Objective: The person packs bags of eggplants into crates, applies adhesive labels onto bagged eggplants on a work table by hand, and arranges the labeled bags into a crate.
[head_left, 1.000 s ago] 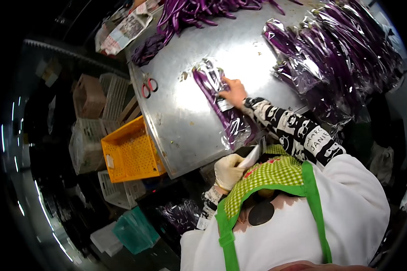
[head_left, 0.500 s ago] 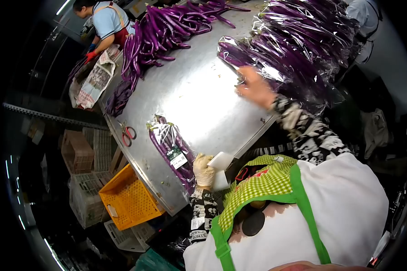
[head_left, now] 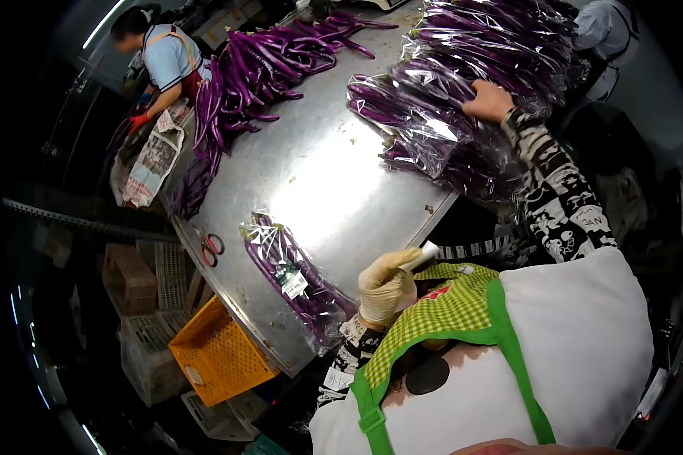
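My left hand (head_left: 383,287), in a pale glove, is closed on a small white piece (head_left: 420,258) near the apron. A clear bag of purple eggplants with a white label (head_left: 293,283) lies on the metal table (head_left: 243,178), left of that hand. My right hand (head_left: 489,101) is bare and rests at the pile of bagged eggplants (head_left: 493,45) at the upper right, its fingers curled at a bag; whether they grip it cannot be made out. Loose eggplants (head_left: 262,64) are heaped at the table's far left.
Red-handled scissors (head_left: 211,249) lie at the left table edge. A yellow crate (head_left: 220,353) and pale crates (head_left: 148,341) stand beside the table. A person in red gloves (head_left: 171,61) is at the upper left; another person's sleeve (head_left: 596,29) shows at the upper right.
My right hand has moved from the labelled bag to the pile at the upper right. My left hand was beside the labelled bag half a second ago and is now farther right. The view has shifted.
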The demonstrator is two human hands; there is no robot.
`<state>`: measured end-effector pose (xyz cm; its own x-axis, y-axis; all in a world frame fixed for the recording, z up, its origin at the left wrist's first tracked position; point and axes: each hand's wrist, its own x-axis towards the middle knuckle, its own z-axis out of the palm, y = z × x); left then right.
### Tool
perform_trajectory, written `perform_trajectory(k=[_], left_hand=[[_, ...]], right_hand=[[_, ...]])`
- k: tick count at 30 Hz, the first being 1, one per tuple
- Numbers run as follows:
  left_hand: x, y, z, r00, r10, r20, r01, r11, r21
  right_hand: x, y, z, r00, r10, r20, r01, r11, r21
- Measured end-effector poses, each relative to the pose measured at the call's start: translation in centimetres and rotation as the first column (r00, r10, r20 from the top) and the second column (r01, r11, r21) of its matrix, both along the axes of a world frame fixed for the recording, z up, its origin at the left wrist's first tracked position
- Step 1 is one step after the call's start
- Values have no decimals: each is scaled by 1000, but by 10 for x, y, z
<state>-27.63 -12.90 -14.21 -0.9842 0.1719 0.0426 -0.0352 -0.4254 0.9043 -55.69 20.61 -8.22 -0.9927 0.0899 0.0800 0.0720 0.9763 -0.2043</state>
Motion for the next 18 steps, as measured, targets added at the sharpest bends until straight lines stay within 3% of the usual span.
perform_trajectory(k=[1,2,4,5,6,8,10,12,13,14,16,18], left_hand=[[2,1,-7,998,-53,38,51,998,41],[3,0,-5,992,-56,-109,36,985,-172],[-6,-3,3,914,-158,-374,-82,830,-552],[-10,1,7,899,-189,-396,-122,760,-639],[-14,4,9,852,-203,-483,-192,737,-648],[-17,11,12,744,-236,-625,-334,679,-654],[-13,15,11,731,-188,-656,-281,793,-541],[-8,21,-2,799,-142,-584,-104,925,-366],[-7,17,-5,758,-201,-620,-80,915,-395],[-3,13,-8,811,-227,-539,-42,896,-441],[7,11,-13,893,-267,-362,46,855,-517],[5,11,-5,941,-171,-292,76,948,-310]], right_hand=[[-15,6,14,984,74,164,-35,973,-230],[-24,10,26,935,180,306,-25,893,-449],[-17,-22,53,930,239,278,-98,893,-440],[-18,-36,52,949,256,185,-165,901,-400],[-8,-57,57,947,305,105,-263,919,-293],[15,-99,48,922,374,103,-310,870,-383],[40,-149,11,921,389,2,-357,847,-394],[59,-199,-31,930,335,153,-256,886,-386],[71,-226,-44,896,351,271,-245,902,-356],[86,-249,-59,849,357,389,-238,916,-322],[124,-277,-122,811,482,332,-462,875,-144],[162,-278,-130,755,627,192,-603,779,-174]])
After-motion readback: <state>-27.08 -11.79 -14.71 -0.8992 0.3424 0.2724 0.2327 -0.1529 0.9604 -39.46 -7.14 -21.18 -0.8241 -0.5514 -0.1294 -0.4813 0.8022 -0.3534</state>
